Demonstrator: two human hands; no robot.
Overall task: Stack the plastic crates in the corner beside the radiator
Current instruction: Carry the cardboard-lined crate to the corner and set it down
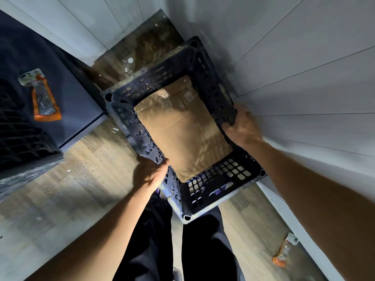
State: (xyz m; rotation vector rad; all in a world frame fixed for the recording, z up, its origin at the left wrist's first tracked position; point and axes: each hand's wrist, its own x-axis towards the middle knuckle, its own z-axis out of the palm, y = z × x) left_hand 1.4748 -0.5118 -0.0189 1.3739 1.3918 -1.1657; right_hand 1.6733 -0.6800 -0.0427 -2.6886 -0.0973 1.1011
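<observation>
Wood-look floor (91,179) | white panelled walls (304,67) | left hand (149,175), right hand (243,126): fingers grip crate (211,175) rim

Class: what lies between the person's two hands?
In the head view, the plastic crate, lined with cardboard, fills the gap; the left hand and right hand each grip a side.

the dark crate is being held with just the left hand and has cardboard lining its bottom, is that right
Not quite. The head view shows both hands gripping the crate: the left hand on one long side, the right hand on the opposite side. Cardboard does line its bottom.
</observation>
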